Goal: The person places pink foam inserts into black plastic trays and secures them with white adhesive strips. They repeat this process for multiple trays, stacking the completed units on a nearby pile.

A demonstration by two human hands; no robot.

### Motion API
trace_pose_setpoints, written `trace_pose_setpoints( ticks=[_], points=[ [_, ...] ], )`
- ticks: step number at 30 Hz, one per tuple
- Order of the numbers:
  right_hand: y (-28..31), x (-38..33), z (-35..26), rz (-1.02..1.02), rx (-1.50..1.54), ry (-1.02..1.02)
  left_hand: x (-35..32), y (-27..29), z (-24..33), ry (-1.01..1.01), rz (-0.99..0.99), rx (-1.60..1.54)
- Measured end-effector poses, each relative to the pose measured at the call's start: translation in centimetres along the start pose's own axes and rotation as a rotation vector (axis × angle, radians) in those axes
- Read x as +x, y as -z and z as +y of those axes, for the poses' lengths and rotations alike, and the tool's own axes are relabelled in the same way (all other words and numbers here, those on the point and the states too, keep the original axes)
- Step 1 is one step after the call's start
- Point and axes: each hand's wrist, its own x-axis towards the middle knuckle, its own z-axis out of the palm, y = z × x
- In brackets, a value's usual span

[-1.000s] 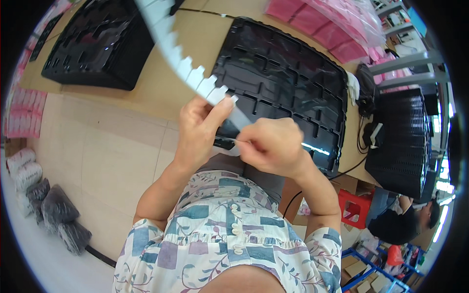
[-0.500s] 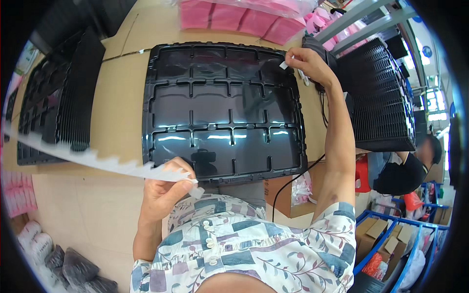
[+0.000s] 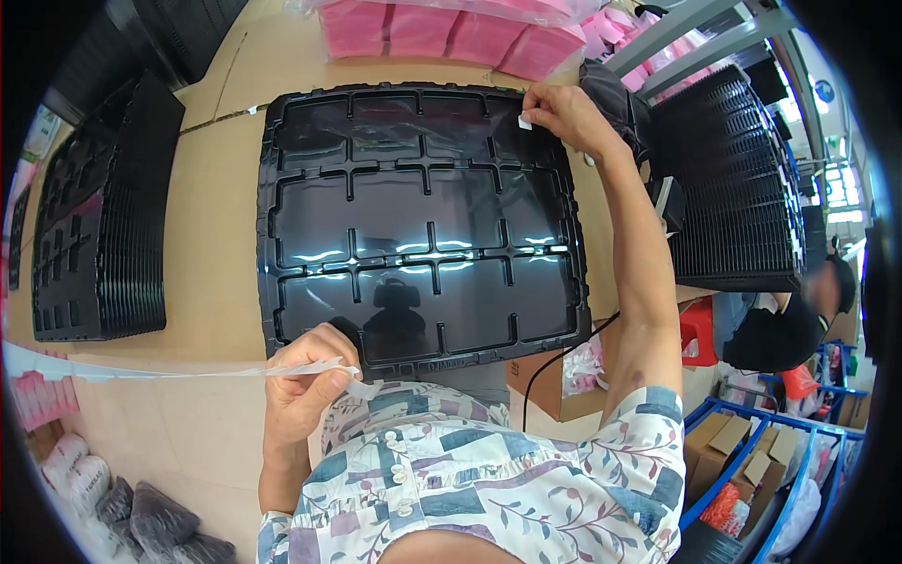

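Observation:
A black plastic tray [image 3: 395, 211] with several moulded compartments lies on the table in front of me, its surface reflecting light. Pinched in my left hand [image 3: 305, 381], near the tray's front left corner, is a long strip of white paper [image 3: 178, 370] that trails off to the left. A loose end of it sticks out past my thumb. At the tray's far right corner, my right hand [image 3: 569, 117] grips a small white paper piece [image 3: 524, 122] between thumb and finger, over the compartment there. Whether the piece touches the tray I cannot tell.
Stacked black trays [image 3: 103, 226] stand to the left, and another stack [image 3: 728, 188] to the right. Pink packages [image 3: 451, 38] sit under clear plastic at the back. A dark cable [image 3: 564, 352] and cardboard box [image 3: 554, 385] are near the right front. A person [image 3: 780, 324] is at far right.
My right hand has shifted slightly left with the small white piece. The strip in my left hand has swung lower and lies flatter. The view has shifted slightly.

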Motion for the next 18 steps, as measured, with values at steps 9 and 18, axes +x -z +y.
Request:
trace_pose_setpoints(
  ticks=[9, 18],
  points=[
    [-0.8, 0.5, 0.1, 0.046, -0.226, 0.086, 0.2, 0.0, 0.0, -0.010, 0.013, 0.010],
    [-1.2, 0.3, 0.0, 0.065, -0.350, 0.155, 0.3, 0.1, -0.1, -0.012, 0.015, 0.034]
  ],
)
